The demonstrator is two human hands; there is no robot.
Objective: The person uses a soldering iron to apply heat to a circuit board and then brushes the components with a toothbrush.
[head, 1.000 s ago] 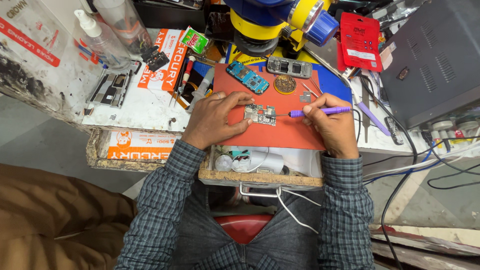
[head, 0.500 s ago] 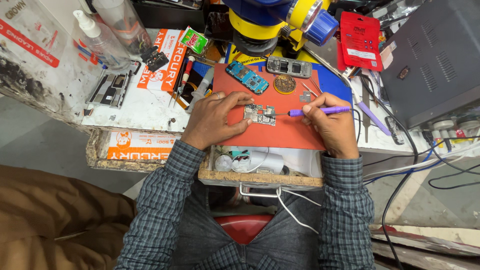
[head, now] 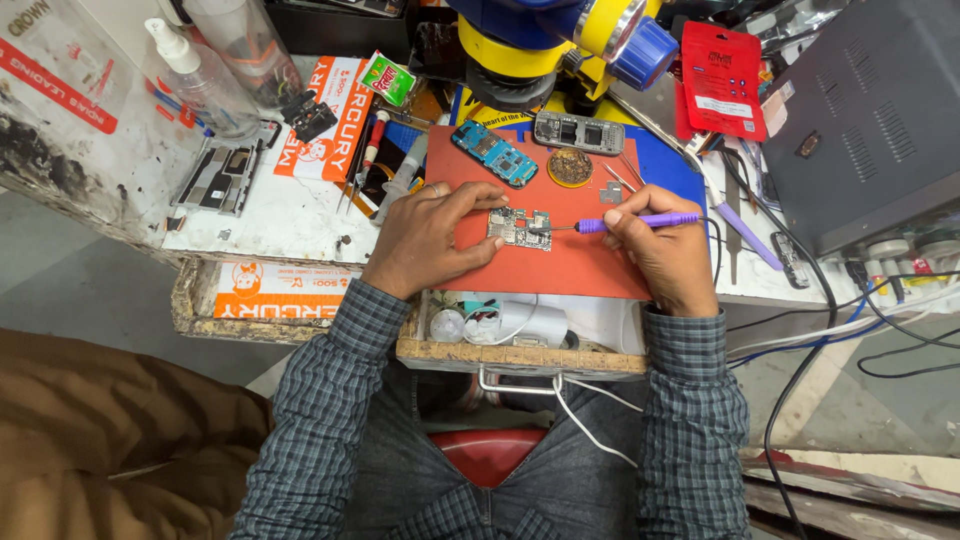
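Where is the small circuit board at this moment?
In the head view the small circuit board lies on the red mat, between the left hand and the purple soldering tool held by the right hand.
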